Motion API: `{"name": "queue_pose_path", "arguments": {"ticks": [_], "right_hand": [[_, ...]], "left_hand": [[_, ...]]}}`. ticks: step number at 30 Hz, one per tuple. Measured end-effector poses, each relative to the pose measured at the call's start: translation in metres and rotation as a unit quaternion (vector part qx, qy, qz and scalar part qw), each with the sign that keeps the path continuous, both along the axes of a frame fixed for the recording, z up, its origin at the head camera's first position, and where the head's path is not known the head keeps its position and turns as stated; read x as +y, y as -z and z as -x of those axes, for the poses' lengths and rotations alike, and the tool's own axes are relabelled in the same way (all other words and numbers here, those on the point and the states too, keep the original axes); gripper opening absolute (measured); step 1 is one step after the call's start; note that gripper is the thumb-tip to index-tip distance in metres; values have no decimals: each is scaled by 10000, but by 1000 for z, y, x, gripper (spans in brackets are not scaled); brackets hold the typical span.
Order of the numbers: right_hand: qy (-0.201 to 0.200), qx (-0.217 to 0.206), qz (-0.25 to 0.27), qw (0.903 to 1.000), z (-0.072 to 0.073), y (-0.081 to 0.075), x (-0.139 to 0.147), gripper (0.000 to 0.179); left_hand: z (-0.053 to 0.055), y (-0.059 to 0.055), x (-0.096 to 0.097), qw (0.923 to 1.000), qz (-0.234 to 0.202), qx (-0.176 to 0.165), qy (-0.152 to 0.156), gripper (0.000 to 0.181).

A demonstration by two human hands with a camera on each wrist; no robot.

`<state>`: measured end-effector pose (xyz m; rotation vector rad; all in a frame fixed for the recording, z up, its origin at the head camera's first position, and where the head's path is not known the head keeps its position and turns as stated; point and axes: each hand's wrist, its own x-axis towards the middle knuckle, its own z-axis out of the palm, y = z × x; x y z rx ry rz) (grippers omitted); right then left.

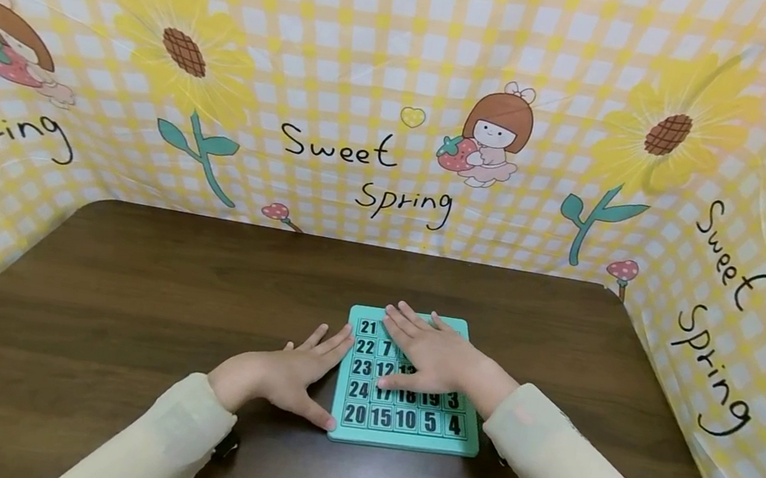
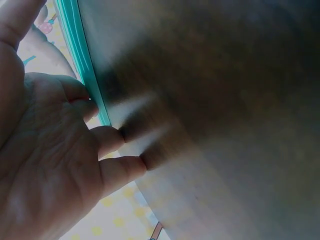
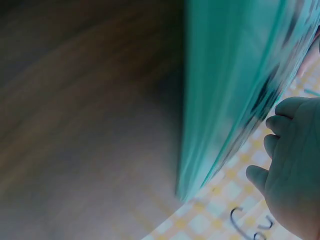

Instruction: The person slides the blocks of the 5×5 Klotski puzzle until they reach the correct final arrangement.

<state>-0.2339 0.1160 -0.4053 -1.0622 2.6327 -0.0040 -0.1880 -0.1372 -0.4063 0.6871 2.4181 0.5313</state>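
A turquoise number slide puzzle (image 1: 402,440) lies flat on the table, its square tiles printed with black numbers. Down its left column run 21, 22, 23, 24 and 20; the bottom row reads 20, 15, 10, 5, 4. Against its left side, my left hand (image 1: 291,376) is spread, thumb at the near corner and fingertips at the edge further up. My right hand (image 1: 442,361) stretches over the upper right tiles with straight fingers and hides several numbers. Its thumb lies over the row with 17. Whether that hand presses on the tiles I cannot tell.
The dark wooden table (image 1: 143,302) surrounds the puzzle. A yellow-checked cloth (image 1: 346,85) with flowers and lettering rises behind the table and along both sides. A small black object (image 1: 226,444) shows beneath the left sleeve.
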Motion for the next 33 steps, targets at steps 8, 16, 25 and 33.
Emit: {"name": "queue_pose_path", "arguments": {"ticks": [8, 16, 25, 33], "right_hand": [[311, -69, 186, 9993, -3, -2, 27, 95], [369, -78, 168, 9991, -3, 0, 37, 95], [250, 43, 155, 9996, -2, 4, 32, 94], [150, 60, -40, 9999, 1, 4, 16, 99]], "left_hand": [[-3, 3, -3, 9999, -50, -43, -84, 118], [0, 3, -3, 10000, -63, 23, -47, 118], [-1, 3, -1, 9999, -83, -18, -69, 119], [0, 1, -1, 10000, -54, 4, -8, 118]]}}
